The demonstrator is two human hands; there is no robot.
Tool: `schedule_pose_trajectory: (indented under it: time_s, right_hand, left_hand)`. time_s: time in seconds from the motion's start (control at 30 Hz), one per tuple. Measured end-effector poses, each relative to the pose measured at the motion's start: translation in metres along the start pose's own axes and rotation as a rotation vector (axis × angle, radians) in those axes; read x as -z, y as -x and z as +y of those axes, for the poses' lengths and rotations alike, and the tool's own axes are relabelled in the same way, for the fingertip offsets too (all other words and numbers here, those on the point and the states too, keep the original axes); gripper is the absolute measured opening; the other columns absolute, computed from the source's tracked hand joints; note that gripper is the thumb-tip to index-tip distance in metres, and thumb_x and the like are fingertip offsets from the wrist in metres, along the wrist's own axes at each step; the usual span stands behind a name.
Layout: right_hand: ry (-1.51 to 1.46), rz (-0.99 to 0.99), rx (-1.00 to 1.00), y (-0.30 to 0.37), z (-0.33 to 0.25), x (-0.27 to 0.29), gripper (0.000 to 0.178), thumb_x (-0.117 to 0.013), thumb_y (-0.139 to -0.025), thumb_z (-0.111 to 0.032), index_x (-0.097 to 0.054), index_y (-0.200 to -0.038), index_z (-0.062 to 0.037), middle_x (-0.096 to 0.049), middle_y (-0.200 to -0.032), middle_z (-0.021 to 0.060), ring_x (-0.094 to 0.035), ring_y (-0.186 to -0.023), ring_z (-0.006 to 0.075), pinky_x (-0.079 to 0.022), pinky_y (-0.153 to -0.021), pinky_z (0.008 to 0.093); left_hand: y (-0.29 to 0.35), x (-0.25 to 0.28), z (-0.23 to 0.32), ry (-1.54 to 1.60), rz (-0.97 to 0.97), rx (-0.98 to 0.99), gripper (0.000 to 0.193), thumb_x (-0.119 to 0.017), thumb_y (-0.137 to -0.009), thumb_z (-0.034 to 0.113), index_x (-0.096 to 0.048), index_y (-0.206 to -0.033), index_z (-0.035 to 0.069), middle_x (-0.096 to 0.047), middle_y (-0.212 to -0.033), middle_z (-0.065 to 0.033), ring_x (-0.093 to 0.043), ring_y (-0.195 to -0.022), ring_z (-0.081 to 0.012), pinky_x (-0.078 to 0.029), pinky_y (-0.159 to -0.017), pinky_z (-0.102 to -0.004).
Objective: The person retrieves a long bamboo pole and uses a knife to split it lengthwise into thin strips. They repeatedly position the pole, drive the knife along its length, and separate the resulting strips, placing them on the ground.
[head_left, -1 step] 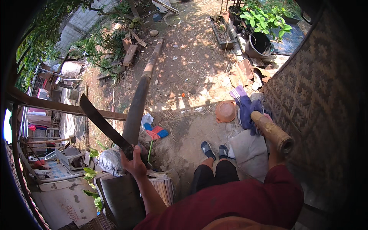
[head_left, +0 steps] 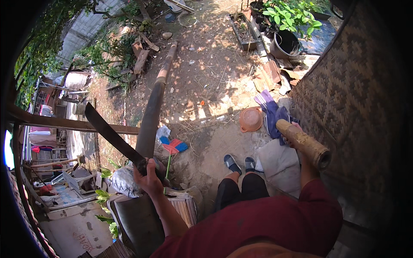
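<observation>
My left hand (head_left: 150,178) is closed round the handle of a machete (head_left: 114,133). Its long dark blade points up and to the left, with a slight curve at the tip. Over on the right, my right hand (head_left: 297,125) grips a short, thick piece of bamboo (head_left: 303,144). The bamboo is tan with rough patches, and its hollow end faces down to the right; it hides most of the fingers. Beside the blade, a long dark pole (head_left: 151,116) runs off toward the far ground, its near end partly behind my left hand.
Around my feet are a grey cushion (head_left: 277,165), a purple cloth (head_left: 272,112) and an orange-brown basin (head_left: 251,119). A red-and-blue broom (head_left: 174,145) lies left of centre. A wooden rail (head_left: 77,124) crosses the left side. A woven wall (head_left: 344,86) stands right.
The surroundings have shifted slightly left and up in the picture. The bamboo piece has moved a little left at its far end. Both hands keep their holds.
</observation>
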State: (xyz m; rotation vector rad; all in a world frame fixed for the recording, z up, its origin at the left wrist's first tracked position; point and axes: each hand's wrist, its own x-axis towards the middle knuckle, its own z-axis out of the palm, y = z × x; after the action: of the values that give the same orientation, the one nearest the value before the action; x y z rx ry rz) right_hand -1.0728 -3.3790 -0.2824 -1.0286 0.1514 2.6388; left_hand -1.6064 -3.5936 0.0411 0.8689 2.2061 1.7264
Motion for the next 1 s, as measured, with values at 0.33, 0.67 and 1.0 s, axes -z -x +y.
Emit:
schedule_pose_trajectory:
  time_s: [0.33, 0.67, 1.0]
  right_hand:
    - [-0.399, -0.076, 0.209, 0.065, 0.212, -0.112, 0.067, -0.063, -0.092, -0.047, -0.049, -0.128, 0.0082, -0.066, -0.105, 0.0241, -0.071, -0.085, 0.0313, -0.062, -0.075, 0.0409]
    - [-0.306, -0.43, 0.65, 0.027, 0.318, -0.213, 0.096, -0.075, -0.079, -0.06, -0.038, -0.138, 0.0066, -0.055, -0.127, 0.0259, -0.061, -0.115, 0.0367, -0.054, -0.096, 0.0536]
    - [0.426, -0.044, 1.381, 0.035, 0.295, -0.305, 0.111, -0.061, -0.084, -0.072, -0.005, -0.159, -0.0125, -0.039, -0.146, 0.0298, -0.049, -0.132, 0.0356, -0.042, -0.106, 0.0533]
  left_hand:
    - [-0.045, -0.007, 0.042, 0.459, -0.146, 0.088, 0.031, -0.072, -0.08, 0.018, -0.063, -0.102, -0.002, -0.06, -0.084, -0.0047, -0.057, -0.071, -0.0114, -0.048, -0.063, -0.0219]
    - [-0.123, 0.031, 0.077, 0.721, -0.397, 0.323, 0.039, -0.068, -0.086, 0.029, -0.06, -0.105, -0.005, -0.048, -0.062, 0.0005, -0.04, -0.043, -0.0074, -0.03, -0.04, -0.0181]
    - [-0.174, 0.053, 0.068, 0.818, -0.697, 0.389, 0.023, -0.064, -0.088, 0.019, -0.059, -0.095, -0.001, -0.053, -0.099, -0.0133, -0.054, -0.097, -0.0264, -0.045, -0.094, -0.0397]
